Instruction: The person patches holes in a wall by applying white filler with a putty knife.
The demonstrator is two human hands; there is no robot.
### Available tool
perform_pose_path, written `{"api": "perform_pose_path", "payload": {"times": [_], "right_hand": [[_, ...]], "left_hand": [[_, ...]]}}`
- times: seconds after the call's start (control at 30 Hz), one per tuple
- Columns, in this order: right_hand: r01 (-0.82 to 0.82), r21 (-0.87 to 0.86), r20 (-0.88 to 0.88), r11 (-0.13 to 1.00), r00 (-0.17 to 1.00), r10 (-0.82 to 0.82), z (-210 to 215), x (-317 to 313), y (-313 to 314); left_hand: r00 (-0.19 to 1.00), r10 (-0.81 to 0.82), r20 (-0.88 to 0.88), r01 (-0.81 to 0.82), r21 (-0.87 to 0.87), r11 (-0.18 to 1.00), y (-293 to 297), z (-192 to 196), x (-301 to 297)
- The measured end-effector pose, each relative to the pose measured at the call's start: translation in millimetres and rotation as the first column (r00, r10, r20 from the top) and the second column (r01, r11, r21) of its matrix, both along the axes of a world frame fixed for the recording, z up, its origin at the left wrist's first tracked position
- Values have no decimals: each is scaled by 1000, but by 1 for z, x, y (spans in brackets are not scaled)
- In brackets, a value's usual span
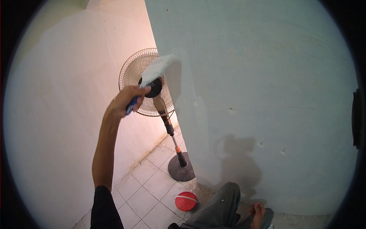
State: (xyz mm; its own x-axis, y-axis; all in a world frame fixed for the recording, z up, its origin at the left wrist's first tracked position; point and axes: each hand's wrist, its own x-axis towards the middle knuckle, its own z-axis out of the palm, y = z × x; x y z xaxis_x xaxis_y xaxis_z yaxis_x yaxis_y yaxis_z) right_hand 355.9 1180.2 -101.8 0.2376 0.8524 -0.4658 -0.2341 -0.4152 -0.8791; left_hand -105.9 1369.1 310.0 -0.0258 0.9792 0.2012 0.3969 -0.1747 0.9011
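My left hand [131, 98] is closed around the blue handle of a paintbrush [158, 68], raised in front of a standing fan. The brush's whitish head is blurred and reaches toward the edge of the pale green wall [244, 84]. Whether its tip touches the wall, I cannot tell. A lighter streak runs down the wall beside that edge. Low at the right, my right hand [258, 213] rests by my leg with its fingers curled in, and nothing shows in it.
The fan [152, 87] stands behind the wall's edge on a round dark base [179, 168]. A round red container [186, 201] with a white band sits on the tiled floor [143, 202], left of my knee [225, 198]. A pinkish-white wall [65, 103] rises at the left.
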Motion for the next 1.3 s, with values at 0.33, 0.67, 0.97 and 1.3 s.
{"api": "perform_pose_path", "payload": {"times": [0.33,0.67,0.97,1.3], "right_hand": [[66,-1,76,998,995,-66,52,-20,-4],[209,27,-12,977,978,-209,31,-32,15],[141,22,44,990,989,-142,29,-23,14],[143,60,104,988,983,-148,29,-31,22]], "left_hand": [[931,348,-114,-280,390,877,-30,-6,22],[875,433,-218,-229,601,766,16,-4,37],[846,459,-270,-201,637,744,39,-10,43],[803,470,-366,-170,615,770,37,-64,44]]}}
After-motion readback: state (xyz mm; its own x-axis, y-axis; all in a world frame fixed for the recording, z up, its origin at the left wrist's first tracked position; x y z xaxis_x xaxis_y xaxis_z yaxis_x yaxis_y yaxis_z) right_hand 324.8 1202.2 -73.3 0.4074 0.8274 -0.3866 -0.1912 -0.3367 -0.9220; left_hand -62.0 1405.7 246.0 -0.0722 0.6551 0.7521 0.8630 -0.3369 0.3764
